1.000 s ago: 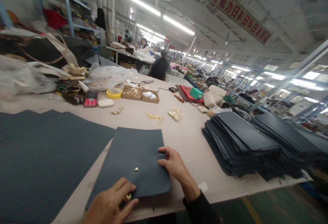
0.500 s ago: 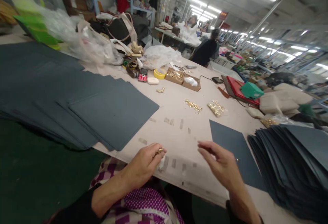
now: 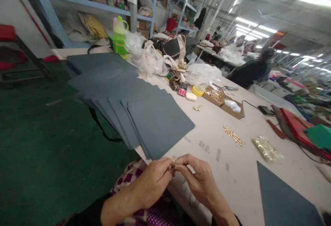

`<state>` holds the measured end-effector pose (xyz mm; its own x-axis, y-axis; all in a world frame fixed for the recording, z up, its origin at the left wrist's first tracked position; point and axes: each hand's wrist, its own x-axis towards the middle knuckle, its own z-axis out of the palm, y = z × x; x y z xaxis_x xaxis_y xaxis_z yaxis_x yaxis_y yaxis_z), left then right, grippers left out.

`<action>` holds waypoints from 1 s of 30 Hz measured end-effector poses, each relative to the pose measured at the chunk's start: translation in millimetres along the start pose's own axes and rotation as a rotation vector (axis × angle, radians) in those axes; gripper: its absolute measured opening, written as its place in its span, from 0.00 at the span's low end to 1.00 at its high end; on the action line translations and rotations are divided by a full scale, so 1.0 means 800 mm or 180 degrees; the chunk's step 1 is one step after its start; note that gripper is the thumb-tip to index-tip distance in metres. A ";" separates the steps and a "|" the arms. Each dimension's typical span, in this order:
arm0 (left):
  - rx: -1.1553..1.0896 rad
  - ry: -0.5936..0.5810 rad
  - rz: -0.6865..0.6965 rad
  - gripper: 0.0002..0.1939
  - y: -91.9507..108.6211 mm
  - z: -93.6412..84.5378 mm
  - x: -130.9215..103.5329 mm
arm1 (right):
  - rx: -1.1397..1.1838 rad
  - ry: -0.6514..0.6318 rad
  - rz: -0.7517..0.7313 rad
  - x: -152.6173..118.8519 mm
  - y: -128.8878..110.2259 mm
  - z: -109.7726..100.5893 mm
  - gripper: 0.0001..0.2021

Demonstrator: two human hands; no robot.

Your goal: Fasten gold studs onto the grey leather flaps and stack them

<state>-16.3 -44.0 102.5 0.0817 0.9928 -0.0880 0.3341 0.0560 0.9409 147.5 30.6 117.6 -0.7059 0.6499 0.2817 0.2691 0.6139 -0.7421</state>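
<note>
Small gold-coloured metal pieces (image 3: 170,168) show between the thumb and finger of my left hand (image 3: 152,184), which is closed at the table's front edge. The fingertips of my right hand (image 3: 200,178) are pinched together and meet the left fingertips at those pieces; whether they grip one is too small to tell. Just beyond my hands lies a fanned stack of dark grey-blue sheets (image 3: 157,119). Another dark sheet (image 3: 284,198) is on the table at the lower right. Loose gold pieces (image 3: 234,136) lie beside a clear bag of gold pieces (image 3: 266,148).
Two small cardboard boxes (image 3: 234,111), yellow tape (image 3: 198,90), a red phone (image 3: 182,89) and plastic bags (image 3: 152,60) stand farther back on the table (image 3: 214,139). A green jug (image 3: 119,38) is behind the sheets. A person in dark clothes (image 3: 249,72) sits beyond.
My right hand has moved left to meet my left hand, and its fingers have closed together. The view has swung left, showing more floor and shelving.
</note>
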 end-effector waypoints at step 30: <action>-0.2100 0.0983 -0.0800 0.23 -0.054 -0.006 -0.054 | 0.1386 -0.1123 0.1880 0.055 0.053 0.031 0.10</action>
<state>-39.2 -88.7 67.0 -0.2209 0.9210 -0.3207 -0.3292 0.2391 0.9135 111.6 74.5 83.8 -0.7117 0.5879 -0.3845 0.4339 -0.0625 -0.8988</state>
